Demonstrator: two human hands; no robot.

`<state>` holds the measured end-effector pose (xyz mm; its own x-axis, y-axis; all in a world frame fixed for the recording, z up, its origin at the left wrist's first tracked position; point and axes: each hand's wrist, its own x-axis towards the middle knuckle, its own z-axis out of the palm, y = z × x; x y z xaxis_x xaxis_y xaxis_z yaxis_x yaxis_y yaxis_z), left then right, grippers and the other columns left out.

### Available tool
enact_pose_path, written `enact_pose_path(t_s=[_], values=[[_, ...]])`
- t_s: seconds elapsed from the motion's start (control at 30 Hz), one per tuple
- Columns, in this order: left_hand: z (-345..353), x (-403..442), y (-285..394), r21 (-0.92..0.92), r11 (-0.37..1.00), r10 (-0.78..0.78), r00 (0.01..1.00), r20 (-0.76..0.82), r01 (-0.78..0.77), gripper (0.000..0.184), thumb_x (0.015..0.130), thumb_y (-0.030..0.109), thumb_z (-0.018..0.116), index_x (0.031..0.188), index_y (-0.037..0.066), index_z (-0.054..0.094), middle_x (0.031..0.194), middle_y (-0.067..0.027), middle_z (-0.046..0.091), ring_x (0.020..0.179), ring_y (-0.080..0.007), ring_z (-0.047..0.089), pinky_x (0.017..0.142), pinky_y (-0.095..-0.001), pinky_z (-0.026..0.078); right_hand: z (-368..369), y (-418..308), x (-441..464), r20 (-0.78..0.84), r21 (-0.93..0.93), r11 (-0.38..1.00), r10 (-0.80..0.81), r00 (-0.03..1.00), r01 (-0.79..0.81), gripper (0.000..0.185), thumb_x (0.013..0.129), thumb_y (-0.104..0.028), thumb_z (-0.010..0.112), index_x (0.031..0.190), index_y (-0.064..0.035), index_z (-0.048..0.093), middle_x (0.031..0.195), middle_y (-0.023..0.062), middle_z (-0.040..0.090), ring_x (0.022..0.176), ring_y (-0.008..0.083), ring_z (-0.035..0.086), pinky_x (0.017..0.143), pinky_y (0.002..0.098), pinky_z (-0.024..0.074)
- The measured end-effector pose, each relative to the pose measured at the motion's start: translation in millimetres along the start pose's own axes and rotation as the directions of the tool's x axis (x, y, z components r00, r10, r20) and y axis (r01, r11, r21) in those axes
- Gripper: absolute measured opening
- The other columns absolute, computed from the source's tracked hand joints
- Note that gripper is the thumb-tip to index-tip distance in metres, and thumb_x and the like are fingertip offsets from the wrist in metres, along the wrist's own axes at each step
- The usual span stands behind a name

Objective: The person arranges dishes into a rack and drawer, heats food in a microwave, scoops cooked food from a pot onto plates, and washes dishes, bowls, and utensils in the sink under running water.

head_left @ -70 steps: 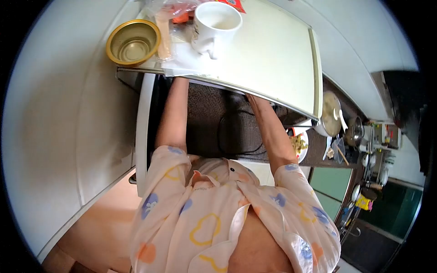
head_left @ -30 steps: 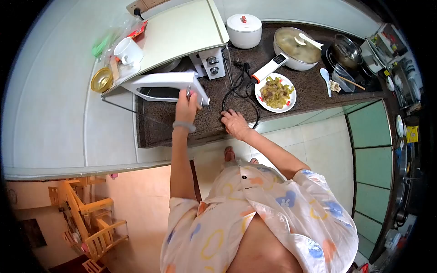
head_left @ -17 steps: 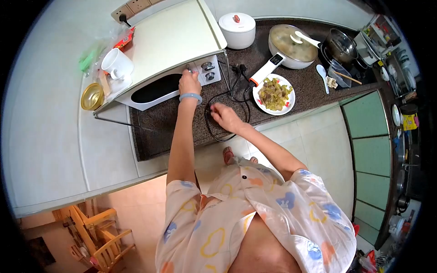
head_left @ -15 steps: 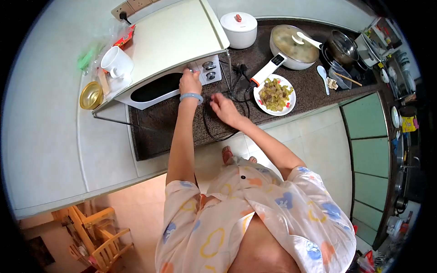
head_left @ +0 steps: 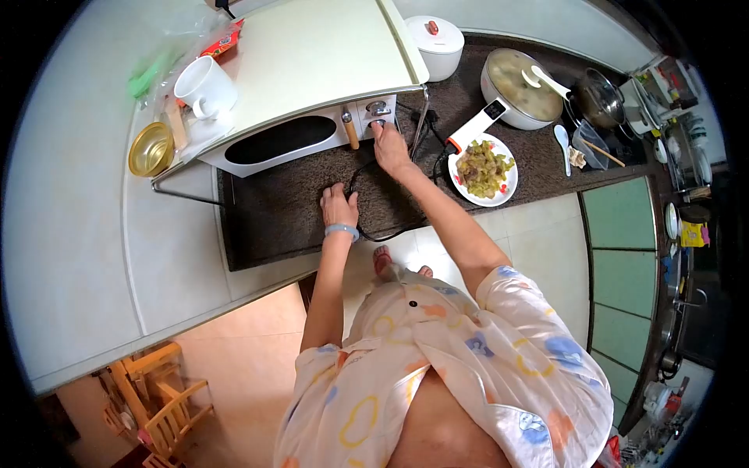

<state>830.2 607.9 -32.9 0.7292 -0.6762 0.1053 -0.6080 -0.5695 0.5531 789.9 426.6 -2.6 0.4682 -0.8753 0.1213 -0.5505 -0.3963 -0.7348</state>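
My right hand [head_left: 390,148] has its fingers closed round the lower knob [head_left: 377,124] on the front of a white microwave [head_left: 234,162]. Above that is a second knob [head_left: 378,108]. The microwave door is closed, and its wooden-tipped handle [head_left: 350,129] stands between the dark window [head_left: 281,140] and the knobs. My left hand [head_left: 339,206], with a pale bangle at the wrist, rests on the dark counter [head_left: 273,210] in front of the microwave, fingers apart and holding nothing.
A metal rack holds a white shelf [head_left: 320,51] over the microwave, bearing a white mug [head_left: 204,84] and a gold bowl [head_left: 151,149]. To the right are a plate of food [head_left: 485,170], a lidded pan [head_left: 521,86], a white pot [head_left: 434,54], a spoon [head_left: 562,148] and a black cord [head_left: 355,183].
The microwave door has gone from open to closed. My left hand has let go of the handle and moved down to the counter. My right hand has risen from the counter to the lower knob.
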Motion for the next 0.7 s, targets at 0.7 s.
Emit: enact_pose_path(t_s=[0.7], values=[[9,-18,4,0.013,1.0,-0.001,0.999,0.044,0.0,0.033,0.085,0.015,0.063,0.114,0.001,0.056,0.109,-0.0196,0.05,0.1,-0.04,0.051,0.087,-0.0462,0.044,2,3,2,0.072,-0.103,0.995,0.016,0.997,-0.009,0.049,0.096,-0.04,0.042,0.097,0.0083,0.052,0.088,0.0285,0.063,0.078,0.0381,0.064,0.064,0.0461,0.05]])
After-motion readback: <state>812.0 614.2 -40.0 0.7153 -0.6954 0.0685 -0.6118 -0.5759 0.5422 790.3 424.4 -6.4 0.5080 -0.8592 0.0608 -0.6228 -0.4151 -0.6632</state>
